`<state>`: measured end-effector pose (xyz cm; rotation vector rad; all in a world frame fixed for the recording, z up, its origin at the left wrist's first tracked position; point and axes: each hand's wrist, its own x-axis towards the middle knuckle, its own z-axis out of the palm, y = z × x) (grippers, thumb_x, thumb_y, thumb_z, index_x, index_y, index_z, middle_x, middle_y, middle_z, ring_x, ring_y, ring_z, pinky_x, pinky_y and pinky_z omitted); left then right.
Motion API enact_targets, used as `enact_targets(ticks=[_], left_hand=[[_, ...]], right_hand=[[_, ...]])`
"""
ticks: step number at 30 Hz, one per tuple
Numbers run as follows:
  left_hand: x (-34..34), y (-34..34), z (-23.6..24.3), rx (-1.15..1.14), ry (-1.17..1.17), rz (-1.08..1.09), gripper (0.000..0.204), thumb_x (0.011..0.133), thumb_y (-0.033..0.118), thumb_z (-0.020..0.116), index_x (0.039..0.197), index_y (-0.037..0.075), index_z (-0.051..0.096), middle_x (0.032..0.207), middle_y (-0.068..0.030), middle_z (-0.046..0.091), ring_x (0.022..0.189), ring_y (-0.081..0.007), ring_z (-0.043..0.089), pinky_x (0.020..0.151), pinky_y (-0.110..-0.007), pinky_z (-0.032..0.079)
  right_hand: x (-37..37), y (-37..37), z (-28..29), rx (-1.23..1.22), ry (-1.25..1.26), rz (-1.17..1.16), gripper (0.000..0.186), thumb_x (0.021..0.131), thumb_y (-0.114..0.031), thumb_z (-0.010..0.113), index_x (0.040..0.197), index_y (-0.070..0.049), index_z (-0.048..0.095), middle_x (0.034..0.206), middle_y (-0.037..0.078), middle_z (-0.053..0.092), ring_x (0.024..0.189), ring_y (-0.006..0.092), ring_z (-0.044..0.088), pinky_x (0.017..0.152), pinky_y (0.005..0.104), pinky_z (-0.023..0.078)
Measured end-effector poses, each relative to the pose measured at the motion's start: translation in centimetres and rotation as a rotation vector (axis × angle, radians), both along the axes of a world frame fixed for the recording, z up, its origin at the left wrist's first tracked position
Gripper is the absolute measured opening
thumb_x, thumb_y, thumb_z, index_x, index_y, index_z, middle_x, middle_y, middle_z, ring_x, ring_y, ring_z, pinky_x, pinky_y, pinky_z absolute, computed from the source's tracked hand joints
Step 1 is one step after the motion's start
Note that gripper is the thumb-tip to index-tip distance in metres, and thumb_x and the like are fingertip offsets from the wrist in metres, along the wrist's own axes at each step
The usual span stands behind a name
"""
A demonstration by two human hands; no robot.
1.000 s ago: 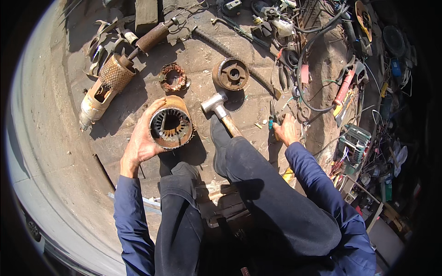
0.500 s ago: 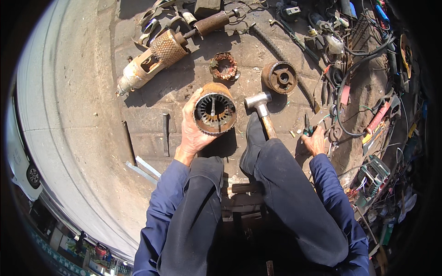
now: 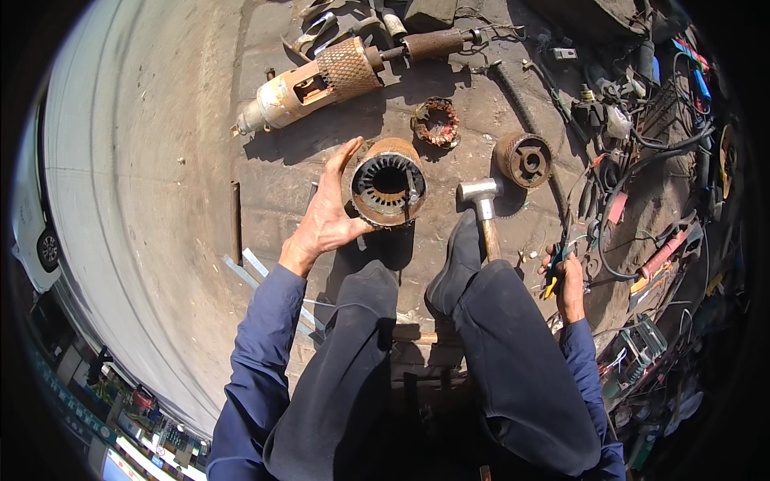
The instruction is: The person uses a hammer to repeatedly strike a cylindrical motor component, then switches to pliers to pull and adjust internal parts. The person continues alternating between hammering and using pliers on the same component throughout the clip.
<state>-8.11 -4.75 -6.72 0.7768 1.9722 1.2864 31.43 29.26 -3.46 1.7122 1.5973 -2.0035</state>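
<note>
A rusty cylindrical motor stator [image 3: 387, 220] stands on the ground ahead of my knees, its slotted bore facing up and a small metal piece [image 3: 413, 192] inside by the right wall. My left hand [image 3: 323, 210] is spread along its left side, fingers stretched out and the thumb at its lower rim. Over on the right, my right hand [image 3: 570, 282] is closed around pliers [image 3: 553, 280] with teal and yellow on the handles. A hammer [image 3: 481, 197] with a wooden handle rests beside my right foot. Beyond the stator lies a ring of copper windings [image 3: 437, 123].
A rusty round housing [image 3: 524, 159] stands right of the windings. A long mesh-surfaced machine part [image 3: 345, 68] lies far left. Tangled cables and tools, including a red-handled one [image 3: 664, 255], crowd the right side. Metal strips [image 3: 255, 264] and a rusty bar [image 3: 236, 220] lie left.
My right hand has picked up the pliers from the ground and brought them nearer. My left hand's grip around the stator has loosened and spread. The view has shifted.
</note>
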Motion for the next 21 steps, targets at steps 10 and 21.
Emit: enact_targets(ticks=[10, 21], left_hand=[[4.7, 0.7, -2.2, 0.143, 0.07, 0.154, 0.14, 0.059, 0.025, 0.107, 0.166, 0.009, 0.018, 0.169, -0.0206, 0.032, 0.154, -0.0381, 0.043, 0.13, -0.048, 0.037], [4.5, 1.5, -4.4, 0.236, 0.212, 0.195, 0.13, 0.069, 0.026, 0.105, 0.168, 0.008, 0.023, 0.164, -0.0201, 0.044, 0.15, -0.0385, 0.049, 0.125, -0.048, 0.041]], right_hand=[[-21.8, -4.3, 7.8, -0.155, -0.025, 1.038, 0.03, 0.106, -0.031, 0.074, 0.117, -0.004, 0.072, 0.092, 0.001, 0.069, 0.086, 0.012, 0.058, 0.082, 0.0329, 0.05], [-23.0, -5.0, 6.7, -0.216, -0.103, 1.036, 0.029, 0.107, -0.033, 0.073, 0.113, -0.005, 0.074, 0.091, -0.001, 0.07, 0.078, 0.009, 0.058, 0.07, 0.0295, 0.048]])
